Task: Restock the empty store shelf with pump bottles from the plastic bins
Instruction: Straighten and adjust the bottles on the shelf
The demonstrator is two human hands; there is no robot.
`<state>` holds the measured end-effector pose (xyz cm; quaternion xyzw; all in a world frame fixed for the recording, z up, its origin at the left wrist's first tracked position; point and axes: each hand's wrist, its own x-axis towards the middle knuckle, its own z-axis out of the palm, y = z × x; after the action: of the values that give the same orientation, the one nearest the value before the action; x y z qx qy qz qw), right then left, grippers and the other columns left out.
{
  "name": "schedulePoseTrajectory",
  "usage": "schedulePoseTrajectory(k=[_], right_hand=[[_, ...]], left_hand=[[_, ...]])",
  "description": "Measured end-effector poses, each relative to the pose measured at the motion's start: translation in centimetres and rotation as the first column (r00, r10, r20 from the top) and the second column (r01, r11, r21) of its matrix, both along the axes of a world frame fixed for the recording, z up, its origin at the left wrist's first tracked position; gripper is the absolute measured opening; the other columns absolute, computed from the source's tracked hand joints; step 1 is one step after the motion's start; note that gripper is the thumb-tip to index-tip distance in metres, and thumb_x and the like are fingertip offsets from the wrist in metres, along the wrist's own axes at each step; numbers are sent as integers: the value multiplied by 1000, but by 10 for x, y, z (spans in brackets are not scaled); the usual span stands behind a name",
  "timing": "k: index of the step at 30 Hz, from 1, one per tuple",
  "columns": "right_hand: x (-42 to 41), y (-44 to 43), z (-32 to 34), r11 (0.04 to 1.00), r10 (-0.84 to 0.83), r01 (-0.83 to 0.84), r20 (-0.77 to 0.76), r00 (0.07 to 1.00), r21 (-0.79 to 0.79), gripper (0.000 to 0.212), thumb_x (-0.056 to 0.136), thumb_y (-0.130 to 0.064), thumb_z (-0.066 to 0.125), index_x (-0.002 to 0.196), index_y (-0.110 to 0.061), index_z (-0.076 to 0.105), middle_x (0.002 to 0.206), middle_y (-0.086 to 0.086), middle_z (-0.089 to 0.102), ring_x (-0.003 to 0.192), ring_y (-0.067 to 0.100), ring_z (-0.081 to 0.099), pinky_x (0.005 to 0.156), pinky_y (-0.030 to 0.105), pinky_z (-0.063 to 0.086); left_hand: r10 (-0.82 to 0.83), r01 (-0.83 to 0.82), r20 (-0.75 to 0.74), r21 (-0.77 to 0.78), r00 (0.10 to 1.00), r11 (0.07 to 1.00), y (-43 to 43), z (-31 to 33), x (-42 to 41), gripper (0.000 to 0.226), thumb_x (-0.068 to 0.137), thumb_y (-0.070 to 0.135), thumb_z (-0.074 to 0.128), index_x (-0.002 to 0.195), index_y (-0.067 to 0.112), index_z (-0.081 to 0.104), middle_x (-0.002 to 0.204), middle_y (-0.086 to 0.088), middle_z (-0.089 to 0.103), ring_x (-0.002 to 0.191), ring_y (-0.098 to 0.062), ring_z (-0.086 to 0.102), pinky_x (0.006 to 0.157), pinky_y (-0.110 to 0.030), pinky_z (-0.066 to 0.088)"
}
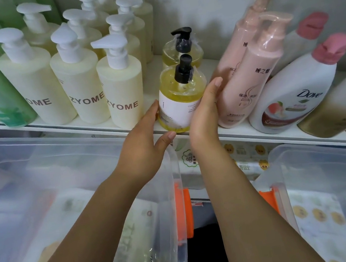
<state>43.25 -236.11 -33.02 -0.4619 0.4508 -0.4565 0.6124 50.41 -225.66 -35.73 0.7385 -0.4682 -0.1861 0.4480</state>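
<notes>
A yellow pump bottle (181, 99) with a black pump stands upright at the front edge of the white shelf (236, 130). The left hand (144, 144) lies against the bottle's left side and the right hand (204, 114) against its right. The fingers (213, 89) of both are straight and flat, not curled round it. A second yellow bottle (182, 53) stands just behind it, cream bottles (123, 93) to its left, pink bottles (249, 86) to its right, and clear plastic bins (34, 154) below it.

head-worn view, facing down, close
</notes>
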Motion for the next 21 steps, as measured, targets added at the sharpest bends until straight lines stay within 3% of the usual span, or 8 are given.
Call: schedulePoseTrajectory(k=[3, 8, 12, 14, 18, 21], right_hand=[[-12, 15, 0, 996, -1, -11, -121, 993, -93, 40, 110, -46, 20, 98, -42, 58, 81, -41, 59, 83, -29, 54, 79, -2, 39], [-43, 41, 6, 964, -78, -13, -330, 941, -264, 42, 110, -43, 33, 104, -21, 69, 75, -18, 58, 78, -16, 56, 68, 13, 38], [-85, 40, 4, 922, -71, -125, -477, 876, -366, 23, 103, -34, 55, 112, -20, 71, 111, -4, 72, 105, 12, 64, 92, 33, 52], [-109, 35, 6, 897, -154, -86, -488, 859, -434, 19, 95, -27, 64, 111, -18, 71, 110, -3, 71, 100, 15, 65, 92, 39, 54], [-139, 22, 26, 858, -246, -25, -453, 857, -514, 30, 88, -15, 71, 116, -11, 62, 110, 1, 68, 94, 14, 64, 87, 35, 56], [-142, 6, 52, 824, -268, -15, -414, 870, -566, 44, 86, -15, 77, 125, -9, 56, 119, 1, 65, 104, 14, 63, 94, 33, 54]], left_hand=[[-25, 24, 72, 15, 997, 1000, 1, -2, 1, 68, 95, 34, 62, 153, 29, 28, 148, 13, 46, 135, -6, 42, 112, -32, 37], [14, -109, 444, 189, 896, 976, 14, -14, -11, 64, 98, 45, 44, 152, 12, 32, 151, -8, 44, 138, -26, 41, 114, -44, 33], [-16, -148, 559, 247, 829, 958, 20, -12, -21, 59, 102, 45, 34, 146, 7, 43, 152, -12, 42, 142, -28, 35, 119, -44, 26], [-11, -184, 573, 282, 819, 942, 21, -7, -28, 57, 102, 46, 36, 139, 5, 51, 150, -14, 45, 141, -30, 37, 117, -44, 27], [7, -208, 609, 261, 793, 943, 24, 6, -51, 60, 97, 52, 32, 114, 4, 63, 120, -15, 64, 115, -35, 55, 96, -44, 43], [-27, -191, 634, 274, 773, 943, 22, 11, -67, 56, 97, 52, 38, 117, 5, 61, 121, -14, 62, 115, -34, 54, 96, -43, 43]])
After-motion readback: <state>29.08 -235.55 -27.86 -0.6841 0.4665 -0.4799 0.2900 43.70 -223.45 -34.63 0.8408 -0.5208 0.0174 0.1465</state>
